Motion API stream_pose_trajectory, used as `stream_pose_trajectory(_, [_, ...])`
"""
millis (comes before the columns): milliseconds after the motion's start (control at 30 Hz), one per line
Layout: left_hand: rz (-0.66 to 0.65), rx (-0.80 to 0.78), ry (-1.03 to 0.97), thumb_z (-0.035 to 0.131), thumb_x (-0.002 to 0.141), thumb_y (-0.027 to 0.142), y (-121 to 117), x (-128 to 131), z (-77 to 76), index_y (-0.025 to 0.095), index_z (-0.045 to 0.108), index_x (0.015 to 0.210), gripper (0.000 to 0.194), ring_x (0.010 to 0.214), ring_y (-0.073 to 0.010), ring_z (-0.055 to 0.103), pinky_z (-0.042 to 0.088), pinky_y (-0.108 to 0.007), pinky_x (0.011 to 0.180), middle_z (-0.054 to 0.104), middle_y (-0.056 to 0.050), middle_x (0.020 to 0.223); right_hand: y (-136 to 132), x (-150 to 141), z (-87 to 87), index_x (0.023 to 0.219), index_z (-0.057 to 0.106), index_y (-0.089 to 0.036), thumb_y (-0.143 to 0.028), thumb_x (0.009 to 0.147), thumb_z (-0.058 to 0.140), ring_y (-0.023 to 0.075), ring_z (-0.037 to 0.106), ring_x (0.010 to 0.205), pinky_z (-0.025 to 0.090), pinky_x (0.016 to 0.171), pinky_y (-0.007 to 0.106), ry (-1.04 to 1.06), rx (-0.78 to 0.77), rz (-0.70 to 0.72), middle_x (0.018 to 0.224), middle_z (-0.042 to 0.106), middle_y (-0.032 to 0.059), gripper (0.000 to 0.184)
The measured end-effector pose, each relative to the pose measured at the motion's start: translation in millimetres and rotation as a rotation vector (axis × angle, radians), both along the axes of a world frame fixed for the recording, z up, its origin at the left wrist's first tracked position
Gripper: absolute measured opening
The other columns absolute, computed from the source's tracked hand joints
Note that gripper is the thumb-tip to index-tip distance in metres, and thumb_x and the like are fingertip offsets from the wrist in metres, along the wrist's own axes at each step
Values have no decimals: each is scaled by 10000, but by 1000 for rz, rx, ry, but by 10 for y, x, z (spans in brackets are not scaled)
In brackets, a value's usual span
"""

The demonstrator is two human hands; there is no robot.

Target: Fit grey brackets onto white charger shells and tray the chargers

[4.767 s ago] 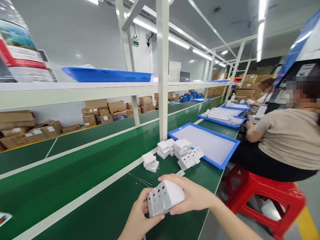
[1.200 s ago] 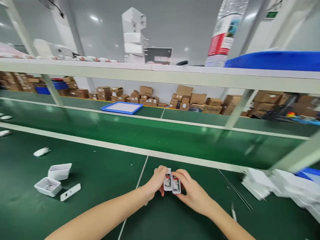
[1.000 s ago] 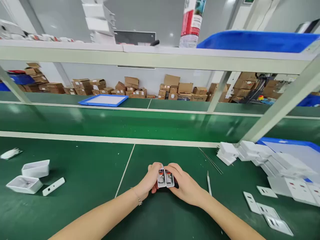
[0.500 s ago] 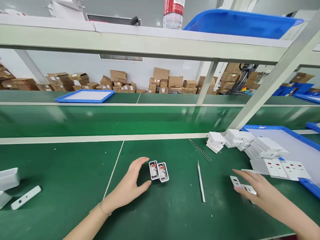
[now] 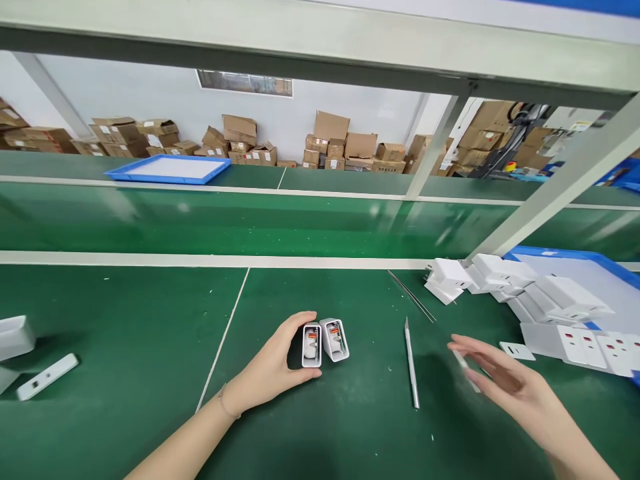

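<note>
While the left hand (image 5: 303,347) reaches from the left across a small white plastic housing (image 5: 311,345), open at the top with orange and metal parts inside, its grip closes on the two ends, fingers at the far one and thumb at the near one. A matching white housing (image 5: 335,340) sits tilted just beside it, outside that grip. The right hand (image 5: 505,383), slightly blurred, pinches a thin white plastic plate (image 5: 466,371) above the green counter (image 5: 350,427).

Between the hands, a slim silver pen-shaped knife (image 5: 411,363) lies in the gap separating plate and housings, with two thin metal rods (image 5: 412,296) beyond it. Past the right hand are a flat slotted white plate (image 5: 517,351), piled white plug units (image 5: 555,300) and a blue-rimmed tray (image 5: 595,273). A long white faceplate (image 5: 48,377) lies far left.

Cardboard boxes (image 5: 361,145) at the back bear labels too small to read.
</note>
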State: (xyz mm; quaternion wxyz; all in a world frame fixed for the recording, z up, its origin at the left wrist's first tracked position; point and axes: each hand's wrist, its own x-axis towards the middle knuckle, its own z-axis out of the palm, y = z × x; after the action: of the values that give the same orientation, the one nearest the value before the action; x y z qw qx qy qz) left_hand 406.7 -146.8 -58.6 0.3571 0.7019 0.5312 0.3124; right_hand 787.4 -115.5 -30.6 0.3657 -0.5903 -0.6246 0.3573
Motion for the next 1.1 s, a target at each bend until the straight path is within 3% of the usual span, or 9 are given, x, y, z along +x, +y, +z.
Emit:
stream_pose_trajectory(100, [-6,47,5,664,818,309,-1,-6,-54,331,289,1395,689,1381,-212,348,291,-408,1169,353,-35,1489,-29,-503,100,1129,664,-245,-447,807,620,283,661,1002,589,758,386,541,-158,37,1155,659,127,383])
stream_pose_trajectory(200, [-8,85,11,642,839,310,-10,8,-79,359,274,1394,668,1376,-198,354,304,-403,1165,358,-19,1484,-20,-1067,159,1126,670,-234,-340,775,684,234,659,1013,575,826,350,768,-356,174,1187,647,108,367])
stream_pose_trajectory(367, [-41,127,7,630,847,314,-7,20,-118,357,246,1404,678,1364,-222,369,338,-427,1143,367,-38,1475,26,-1651,153,1141,655,-246,-245,688,801,220,639,1080,490,995,397,807,-401,331,1226,634,82,476])
stream_pose_trajectory(567, [-40,252,-6,673,811,330,-42,-31,-33,291,227,1428,762,1399,-281,284,324,-475,1135,302,-107,1498,56,-1822,201,848,751,-215,-311,731,784,225,686,971,549,878,392,750,-305,420,1046,718,80,155])
stream_pose_trajectory(667, [103,336,-234,608,865,401,-141,-41,139,270,400,1334,529,1271,-268,427,379,-450,1073,442,-112,1374,17,-1851,275,851,755,-282,-322,786,745,224,694,954,500,957,471,773,-159,535,901,746,28,77])
stream_pose_trajectory(800, [-235,-314,-821,415,929,557,-252,40,294,168,598,1064,451,750,-182,631,534,-324,691,637,-100,887,-51,-1931,355,850,756,-316,-356,802,726,238,537,1240,254,1148,540,605,3,785,820,743,11,70])
stream_pose_trajectory(900, [-494,-651,-1045,499,855,639,-283,111,262,124,591,779,528,467,-122,548,433,-226,446,545,-36,589,-58,-1987,343,922,747,-302,-345,821,707,232,508,1270,337,1109,504,591,-4,836,944,738,33,117])
stream_pose_trajectory(967, [-446,-586,-1086,539,854,603,-296,127,219,152,516,743,466,374,-84,462,352,-183,374,475,21,494,-52,-1999,309,1069,702,-290,-324,847,681,228,528,1249,437,1034,458,633,-47,817,1067,713,53,225])
stream_pose_trajectory(1100, [-57,-269,-779,490,938,469,-334,114,209,183,470,827,307,399,-60,448,354,-153,411,530,43,488,-82,-1984,249,1235,601,-278,-348,941,546,189,613,1103,511,926,343,570,-128,646,1185,654,74,307])
